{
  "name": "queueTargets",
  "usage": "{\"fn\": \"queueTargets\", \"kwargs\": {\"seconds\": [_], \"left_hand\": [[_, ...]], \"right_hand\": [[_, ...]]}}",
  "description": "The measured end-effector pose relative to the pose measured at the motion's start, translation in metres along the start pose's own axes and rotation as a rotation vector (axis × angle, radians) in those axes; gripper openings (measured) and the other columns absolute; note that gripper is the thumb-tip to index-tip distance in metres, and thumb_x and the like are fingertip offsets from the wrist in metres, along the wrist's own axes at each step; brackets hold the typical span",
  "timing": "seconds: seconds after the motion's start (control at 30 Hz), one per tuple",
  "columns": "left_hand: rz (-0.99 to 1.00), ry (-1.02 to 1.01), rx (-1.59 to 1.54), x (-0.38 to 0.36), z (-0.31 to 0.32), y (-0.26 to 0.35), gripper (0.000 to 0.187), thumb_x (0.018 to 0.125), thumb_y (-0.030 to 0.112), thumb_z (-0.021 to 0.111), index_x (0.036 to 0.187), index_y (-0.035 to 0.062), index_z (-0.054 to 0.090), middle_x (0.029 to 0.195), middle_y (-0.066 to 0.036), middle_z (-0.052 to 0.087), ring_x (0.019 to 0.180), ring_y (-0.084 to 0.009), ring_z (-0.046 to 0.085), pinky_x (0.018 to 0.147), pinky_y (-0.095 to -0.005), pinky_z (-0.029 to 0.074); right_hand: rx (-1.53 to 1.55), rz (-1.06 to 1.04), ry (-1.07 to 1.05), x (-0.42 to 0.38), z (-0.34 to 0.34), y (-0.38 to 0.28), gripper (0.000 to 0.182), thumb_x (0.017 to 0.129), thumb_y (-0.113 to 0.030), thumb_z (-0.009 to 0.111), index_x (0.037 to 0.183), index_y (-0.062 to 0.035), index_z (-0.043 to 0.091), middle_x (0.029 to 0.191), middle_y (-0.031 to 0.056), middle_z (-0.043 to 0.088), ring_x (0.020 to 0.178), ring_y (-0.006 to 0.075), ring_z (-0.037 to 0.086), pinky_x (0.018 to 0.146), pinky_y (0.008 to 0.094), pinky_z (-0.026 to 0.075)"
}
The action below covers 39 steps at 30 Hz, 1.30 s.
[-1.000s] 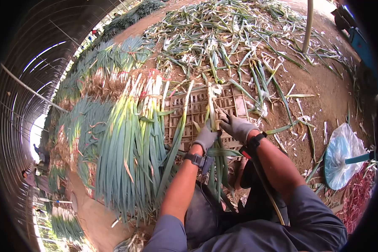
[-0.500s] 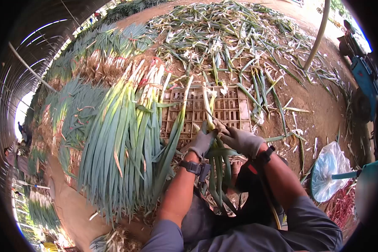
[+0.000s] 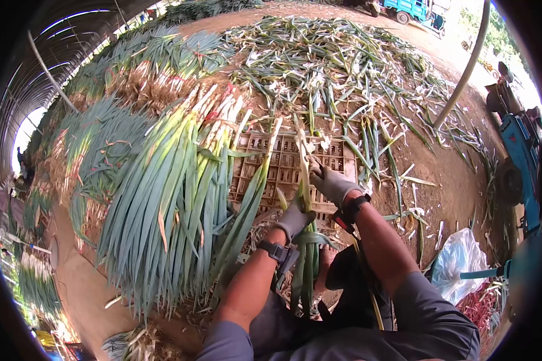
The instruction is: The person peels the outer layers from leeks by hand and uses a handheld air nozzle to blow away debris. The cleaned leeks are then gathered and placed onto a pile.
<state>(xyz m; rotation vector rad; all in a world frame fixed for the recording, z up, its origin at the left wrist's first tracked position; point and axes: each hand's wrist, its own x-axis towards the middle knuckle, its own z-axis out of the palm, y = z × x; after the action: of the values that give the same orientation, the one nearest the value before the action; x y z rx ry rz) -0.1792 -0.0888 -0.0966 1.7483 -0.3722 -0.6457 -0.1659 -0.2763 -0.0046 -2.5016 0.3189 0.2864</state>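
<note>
My left hand (image 3: 296, 218), in a grey glove, is closed around a green onion (image 3: 304, 159), whose pale stalk points away from me and whose green leaves hang toward my lap. Farther up the same stalk, my gloved right hand (image 3: 334, 184) has its fingers closed on the pale part. Under the stalk lies a beige plastic crate (image 3: 243, 180) with a slatted grid. Just left of my hands, a single green onion (image 3: 265, 165) leans across the crate, beside a large pile of green onions (image 3: 168, 186) with pale ends pointing away.
Stripped leaves (image 3: 343, 60) cover the ground beyond the crate. More green onion bundles (image 3: 111, 144) lie to the left. A metal pole (image 3: 464, 69) rises at the right, near a blue vehicle (image 3: 521, 144). A clear plastic bag (image 3: 461, 262) is at the lower right.
My right hand has slid up the stalk, away from my left hand, which keeps its hold lower down. The camera view has tilted slightly up, showing more background.
</note>
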Motion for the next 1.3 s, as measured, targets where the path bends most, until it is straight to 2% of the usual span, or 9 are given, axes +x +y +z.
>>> {"fn": "queueTargets", "kwargs": {"seconds": [0.3, 0.47, 0.53, 0.57, 0.63, 0.8, 0.93, 1.07, 1.3], "left_hand": [[-0.124, -0.040, 0.193, -0.015, -0.007, 0.030, 0.048, 0.093, 0.029, 0.069, 0.131, 0.0013, 0.058, 0.116, -0.020, 0.070, 0.104, -0.0302, 0.068, 0.093, -0.0399, 0.051], [0.197, 0.083, 0.163, -0.025, 0.000, 0.069, 0.036, 0.094, 0.025, 0.068, 0.122, 0.0048, 0.061, 0.105, -0.023, 0.070, 0.101, -0.0406, 0.068, 0.090, -0.0442, 0.052], [0.373, 0.093, 0.098, 0.004, 0.007, 0.049, 0.037, 0.094, 0.025, 0.068, 0.124, 0.0053, 0.060, 0.106, -0.023, 0.070, 0.101, -0.0407, 0.068, 0.090, -0.0442, 0.052], [0.382, 0.087, 0.079, 0.016, 0.010, 0.045, 0.036, 0.098, 0.015, 0.066, 0.131, 0.0048, 0.061, 0.110, -0.013, 0.073, 0.095, -0.0205, 0.068, 0.087, -0.0338, 0.054], [0.228, -0.022, -0.070, 0.010, 0.006, 0.086, 0.045, 0.098, 0.020, 0.068, 0.138, 0.0051, 0.056, 0.106, -0.010, 0.072, 0.091, -0.0171, 0.064, 0.085, -0.0326, 0.054], [0.027, 0.013, -0.039, 0.040, 0.020, 0.069, 0.064, 0.096, 0.022, 0.068, 0.152, 0.0048, 0.042, 0.118, -0.015, 0.071, 0.101, -0.0220, 0.066, 0.091, -0.0344, 0.053], [0.166, 0.046, 0.382, 0.054, 0.026, 0.038, 0.064, 0.093, 0.021, 0.067, 0.149, -0.0002, 0.044, 0.136, -0.028, 0.061, 0.126, -0.0376, 0.061, 0.106, -0.0385, 0.048], [0.100, 0.273, 0.607, 0.039, -0.002, 0.044, 0.038, 0.092, 0.023, 0.064, 0.127, 0.0092, 0.066, 0.115, -0.024, 0.069, 0.098, -0.0428, 0.069, 0.087, -0.0482, 0.056], [-0.200, 0.611, 1.069, 0.015, -0.100, 0.023, 0.041, 0.091, 0.037, 0.064, 0.123, 0.0123, 0.067, 0.132, -0.018, 0.063, 0.110, -0.0375, 0.067, 0.093, -0.0491, 0.054]], "right_hand": [[0.087, 0.029, 0.059, -0.038, -0.029, -0.013, 0.063, 0.099, -0.053, 0.047, 0.124, 0.0035, 0.060, 0.103, 0.0298, 0.070, 0.104, 0.0441, 0.067, 0.093, 0.0495, 0.050], [0.647, 0.101, -0.060, -0.057, -0.033, 0.029, 0.041, 0.102, -0.036, 0.055, 0.125, -0.0015, 0.059, 0.080, 0.0042, 0.059, 0.074, 0.0171, 0.061, 0.067, 0.0307, 0.051], [0.611, -0.143, -0.135, -0.064, -0.043, 0.053, 0.034, 0.106, -0.029, 0.051, 0.127, -0.0027, 0.057, 0.075, 0.0016, 0.053, 0.065, 0.0130, 0.057, 0.056, 0.0284, 0.047], [0.739, -0.096, -0.121, -0.069, -0.043, 0.059, 0.034, 0.105, -0.033, 0.052, 0.124, -0.0044, 0.057, 0.073, -0.0001, 0.051, 0.060, 0.0111, 0.053, 0.052, 0.0276, 0.044], [1.002, -0.010, -0.074, -0.088, -0.050, 0.055, 0.036, 0.104, -0.041, 0.055, 0.117, -0.0077, 0.057, 0.069, -0.0034, 0.047, 0.051, 0.0073, 0.045, 0.044, 0.0262, 0.036], [1.002, 0.268, 0.041, -0.099, -0.057, 0.037, 0.045, 0.099, -0.056, 0.058, 0.108, -0.0125, 0.058, 0.063, -0.0048, 0.043, 0.048, 0.0069, 0.039, 0.043, 0.0256, 0.031], [0.749, 0.118, -0.169, -0.092, -0.041, 0.042, 0.049, 0.102, -0.055, 0.052, 0.108, -0.0065, 0.059, 0.069, 0.0007, 0.052, 0.054, 0.0105, 0.051, 0.048, 0.0279, 0.040], [0.721, 0.017, -0.283, -0.096, -0.021, 0.018, 0.047, 0.104, -0.051, 0.054, 0.114, -0.0051, 0.058, 0.068, -0.0034, 0.047, 0.052, 0.0083, 0.045, 0.047, 0.0272, 0.038], [0.530, -0.134, -0.455, -0.082, -0.003, -0.006, 0.053, 0.102, -0.052, 0.051, 0.119, -0.0021, 0.059, 0.076, 0.0019, 0.054, 0.060, 0.0124, 0.053, 0.054, 0.0318, 0.045]]}}
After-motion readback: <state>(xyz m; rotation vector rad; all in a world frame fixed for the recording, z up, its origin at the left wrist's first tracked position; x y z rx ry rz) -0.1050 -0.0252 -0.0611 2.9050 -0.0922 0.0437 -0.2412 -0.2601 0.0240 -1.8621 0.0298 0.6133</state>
